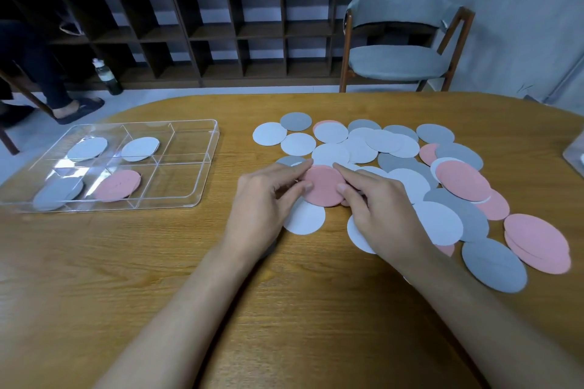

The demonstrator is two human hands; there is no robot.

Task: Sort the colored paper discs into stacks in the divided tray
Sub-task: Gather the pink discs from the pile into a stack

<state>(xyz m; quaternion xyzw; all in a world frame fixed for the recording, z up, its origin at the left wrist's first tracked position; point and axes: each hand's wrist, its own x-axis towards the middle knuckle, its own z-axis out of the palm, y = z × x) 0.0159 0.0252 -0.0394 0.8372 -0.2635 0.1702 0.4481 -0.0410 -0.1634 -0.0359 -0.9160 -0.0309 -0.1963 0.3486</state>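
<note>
Both forearms reach in: left hand [268,196] and right hand [380,208] pinch one pink round paper disc [324,188] on the wooden desk [189,262], well right of the clear divided plastic tray [197,164].

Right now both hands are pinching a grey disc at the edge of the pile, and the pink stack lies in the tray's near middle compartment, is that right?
Not quite. The head view shows the left hand and right hand pinching a pink disc, not a grey one. The pink stack does lie in the near middle compartment of the tray.
</note>
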